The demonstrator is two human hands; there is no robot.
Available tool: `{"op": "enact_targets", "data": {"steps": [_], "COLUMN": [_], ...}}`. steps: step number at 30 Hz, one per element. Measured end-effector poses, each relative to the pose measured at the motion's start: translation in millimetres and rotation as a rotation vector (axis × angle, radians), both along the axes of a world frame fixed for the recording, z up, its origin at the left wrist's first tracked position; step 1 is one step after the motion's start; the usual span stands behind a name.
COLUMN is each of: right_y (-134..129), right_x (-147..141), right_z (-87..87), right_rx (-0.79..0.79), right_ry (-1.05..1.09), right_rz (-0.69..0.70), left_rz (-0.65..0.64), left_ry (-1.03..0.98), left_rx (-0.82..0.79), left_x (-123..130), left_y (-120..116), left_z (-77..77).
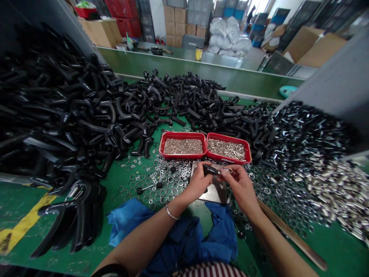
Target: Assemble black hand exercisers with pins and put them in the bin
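My left hand (198,181) is closed around a short black plastic part (210,169), just above a flat metal plate (215,195). At that part's right end, the fingers of my right hand (240,182) pinch a small silver coil that looks like a spring (227,171). The coil meets the black part or lies right against it; I cannot tell which. Beyond my hands stand two red trays, the left one (183,156) with tiny metal pieces, the right one (229,159) with small metal pins.
Black clamp-like handles (95,111) are heaped left and behind. Metal rings (170,181) lie scattered across the green table. Black-headed screws (311,127) and silver sleeves (343,188) pile up at right. A blue cloth (184,234) and a wooden stick (294,235) lie near me.
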State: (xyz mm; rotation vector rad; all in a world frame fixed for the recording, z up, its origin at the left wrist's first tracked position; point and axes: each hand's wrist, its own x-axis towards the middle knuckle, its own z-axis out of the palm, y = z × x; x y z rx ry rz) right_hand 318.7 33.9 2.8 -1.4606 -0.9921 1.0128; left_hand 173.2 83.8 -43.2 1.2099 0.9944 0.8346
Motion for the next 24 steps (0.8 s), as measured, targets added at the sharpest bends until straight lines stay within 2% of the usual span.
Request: {"op": "enact_targets", "data": {"steps": [4, 9, 11, 13, 18, 24], "right_y": [-4, -9, -10, -10, -10, -11], "right_x": [-11, 4, 10, 11, -1, -13], "right_z": [0.9, 0.7, 0.9, 2.2, 7.6, 1.8], "right_rx": [0.049, 0.078, 0.051, 0.025, 0.009, 0.039], "right_ry": [-0.085, -0.446, -0.411, -0.291, -0.095, -0.162], "right_rz": [-0.021, -0.012, 0.000, -0.007, -0.058, -0.073], "left_rz": [0.020, 0.057, 0.047, 0.039, 0.000, 0.006], "left_ry": [-0.031, -0.137, -0.124, -0.066, 0.037, 0.021], "left_rx": [0.022, -0.032, -0.024, -0.002, 0.007, 0.030], "left_x": [1, 0, 0, 0, 2, 4], "left_y": [0, 7, 6, 3, -7, -10], "left_z": [-2.8, -1.5, 0.3, 2.2, 3.7, 3.0]}}
